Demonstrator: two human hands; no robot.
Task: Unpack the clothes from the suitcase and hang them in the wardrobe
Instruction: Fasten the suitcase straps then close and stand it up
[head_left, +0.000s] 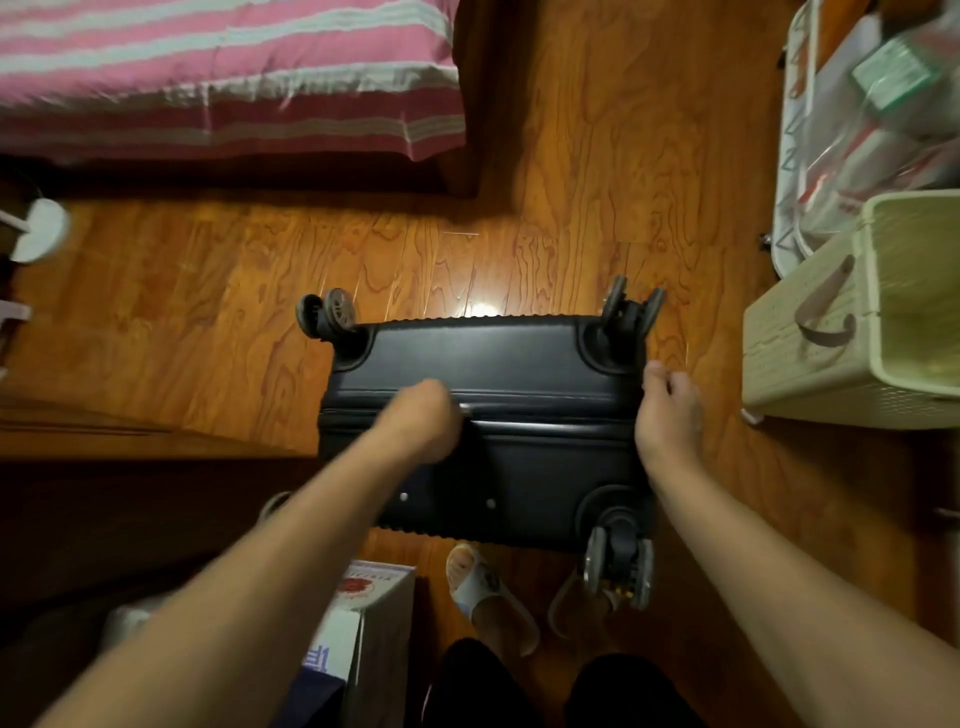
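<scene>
A wooden floor (218, 291) fills most of the view, with a bed (223, 78) under a pink and white striped cover along its far edge at the upper left. Near the middle of the floor stands a dark suitcase (524, 467), upended so its wheeled end faces up; it is zipped closed, so nothing inside it shows, and a wheel sticks out at each of three corners in view, while the fourth corner is hidden by the left forearm. At the right edge of the floor sits a pale woven basket (810, 343) with a dark loop handle on its side; what it holds cannot be made out. Behind it, at the upper right, is a white cart (795, 156) with clear plastic bags and a green box piled in it. A printed cardboard box (374, 623) stands on the floor at the near edge, just left of the person's feet in light slippers (488, 592). The left hand (421, 421) is blurred and lies on the seam across the suitcase's upturned end, fingers bent down toward a small metal zip pull; whether it pinches that pull I cannot tell. The right hand (670, 410) grips the suitcase's right edge, thumb on top and fingers curled over the side.
</scene>
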